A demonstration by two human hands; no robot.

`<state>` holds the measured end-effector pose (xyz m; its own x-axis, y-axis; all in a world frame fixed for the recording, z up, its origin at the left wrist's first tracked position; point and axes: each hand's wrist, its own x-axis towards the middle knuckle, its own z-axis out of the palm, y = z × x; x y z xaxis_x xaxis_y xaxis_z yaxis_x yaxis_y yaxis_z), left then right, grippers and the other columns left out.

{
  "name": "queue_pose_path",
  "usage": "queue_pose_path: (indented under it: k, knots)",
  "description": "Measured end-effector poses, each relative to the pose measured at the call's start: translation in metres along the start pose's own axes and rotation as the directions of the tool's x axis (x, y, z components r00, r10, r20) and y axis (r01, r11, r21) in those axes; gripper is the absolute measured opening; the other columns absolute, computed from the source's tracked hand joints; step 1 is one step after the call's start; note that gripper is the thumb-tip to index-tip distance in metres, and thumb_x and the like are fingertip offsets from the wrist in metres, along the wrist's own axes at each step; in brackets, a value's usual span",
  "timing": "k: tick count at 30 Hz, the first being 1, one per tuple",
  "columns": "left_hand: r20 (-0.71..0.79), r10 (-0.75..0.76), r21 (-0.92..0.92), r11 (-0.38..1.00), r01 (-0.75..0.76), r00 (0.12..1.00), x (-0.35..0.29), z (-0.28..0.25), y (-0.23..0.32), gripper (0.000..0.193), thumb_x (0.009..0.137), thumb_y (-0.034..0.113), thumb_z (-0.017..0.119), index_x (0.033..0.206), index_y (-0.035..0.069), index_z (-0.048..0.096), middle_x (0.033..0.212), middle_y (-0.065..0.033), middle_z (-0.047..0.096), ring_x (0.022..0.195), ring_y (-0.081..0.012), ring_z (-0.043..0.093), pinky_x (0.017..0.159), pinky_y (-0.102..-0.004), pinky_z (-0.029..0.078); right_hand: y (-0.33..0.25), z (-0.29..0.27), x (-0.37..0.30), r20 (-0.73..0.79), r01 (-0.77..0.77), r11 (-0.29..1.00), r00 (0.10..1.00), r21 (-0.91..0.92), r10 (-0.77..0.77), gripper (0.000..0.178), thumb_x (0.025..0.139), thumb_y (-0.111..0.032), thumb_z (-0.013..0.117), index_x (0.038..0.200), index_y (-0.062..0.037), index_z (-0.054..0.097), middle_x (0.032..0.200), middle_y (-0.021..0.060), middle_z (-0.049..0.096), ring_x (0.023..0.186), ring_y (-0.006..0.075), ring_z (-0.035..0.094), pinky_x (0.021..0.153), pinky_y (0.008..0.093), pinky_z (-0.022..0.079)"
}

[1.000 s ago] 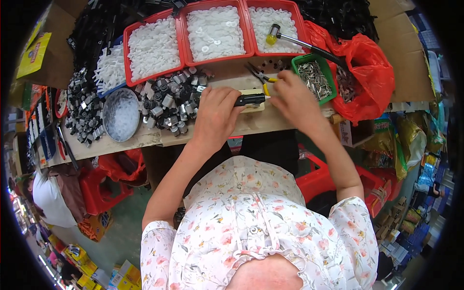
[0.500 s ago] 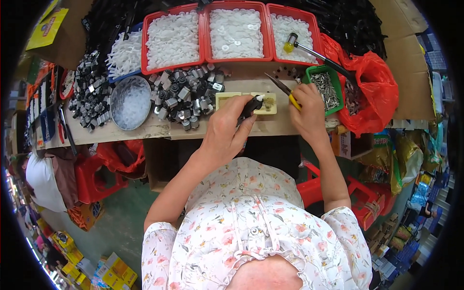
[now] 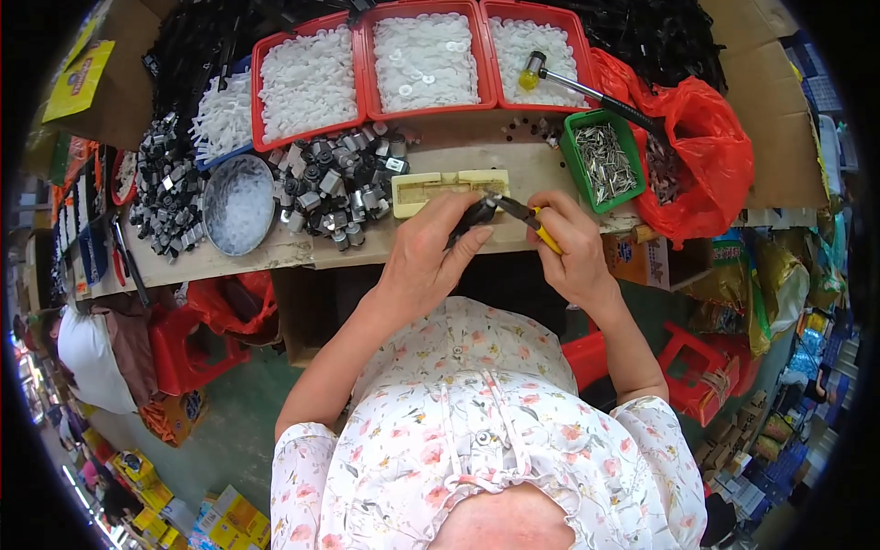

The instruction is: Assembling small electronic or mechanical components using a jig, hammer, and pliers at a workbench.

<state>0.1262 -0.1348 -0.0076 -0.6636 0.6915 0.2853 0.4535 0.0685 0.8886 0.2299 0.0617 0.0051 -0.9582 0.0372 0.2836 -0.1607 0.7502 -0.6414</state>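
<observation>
In my left hand (image 3: 417, 252), a small black piece (image 3: 472, 222) is held between thumb and fingers, its pale tip facing up and right. My right hand (image 3: 573, 246) is wrapped round pliers (image 3: 548, 238) with a yellow handle. Their dark jaws reach left and meet the tip of the black piece; whether they grip it is too small to tell. Just beyond both hands lies a cream-coloured shallow tray (image 3: 397, 206) with divided hollows. A green bin (image 3: 570, 151) of thin metal pins stands beyond my right hand.
Red bins (image 3: 369, 78) of white plastic parts line the back, with a hammer (image 3: 582, 89) lying over the right one. A round metal dish (image 3: 211, 225) holds white stuff between heaps of black-and-silver parts (image 3: 335, 179). At right bulges a red plastic bag (image 3: 710, 137).
The pliers have come down and left from beside the green bin to the tip of the black piece. My left hand stays nearly in place. The view has shifted slightly.
</observation>
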Motion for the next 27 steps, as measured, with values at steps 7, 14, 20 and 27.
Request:
queue_pose_path:
  k: [7,14,20,27]
  knots:
    - [0.111,-0.130,-0.068,0.988,0.138,0.985,-0.010,-0.005,-0.003,0.028,0.102,0.024,0.059,0.101,-0.004,0.057,0.074,-0.0148,0.054,0.064,-0.0301,0.054,0.061,-0.0374,0.044,-0.002,0.008,-0.005,0.056,0.102,0.991,0.994,-0.089,-0.098,0.016,0.072,0.015,0.056,0.085,0.0059,0.052,0.095,0.0217,0.059,0.081,0.0412,0.060,0.068,0.0411,0.049]
    - [0.645,-0.211,-0.682,0.275,0.677,0.735,-0.010,-0.022,-0.005,0.039,0.104,0.040,0.053,0.094,0.003,0.060,0.069,0.0000,0.054,0.055,-0.0088,0.047,0.052,-0.0236,0.037,-0.010,0.004,-0.002,0.105,0.148,0.988,0.984,-0.036,-0.144,0.017,0.070,0.016,0.055,0.083,0.0063,0.051,0.094,0.0216,0.060,0.079,0.0410,0.060,0.067,0.0411,0.049]
    - [0.628,-0.224,-0.723,0.185,0.665,0.745,-0.016,-0.026,-0.005,0.040,0.104,0.040,0.054,0.094,0.002,0.060,0.068,-0.0004,0.053,0.056,-0.0083,0.048,0.052,-0.0234,0.037,-0.015,0.010,0.002,0.103,0.121,0.991,0.987,0.048,-0.125,0.019,0.069,0.014,0.057,0.084,0.0052,0.051,0.096,0.0195,0.060,0.081,0.0399,0.060,0.071,0.0402,0.049]
    - [0.483,-0.657,0.042,0.677,0.735,0.578,-0.071,-0.086,-0.028,0.037,0.101,0.032,0.059,0.096,-0.003,0.066,0.071,-0.0041,0.058,0.059,-0.0122,0.054,0.058,-0.0269,0.046,0.026,0.014,0.013,0.026,0.072,0.986,0.997,-0.151,-0.069,0.025,0.072,0.007,0.063,0.095,0.0021,0.056,0.112,0.0182,0.056,0.101,0.0398,0.056,0.084,0.0437,0.045]
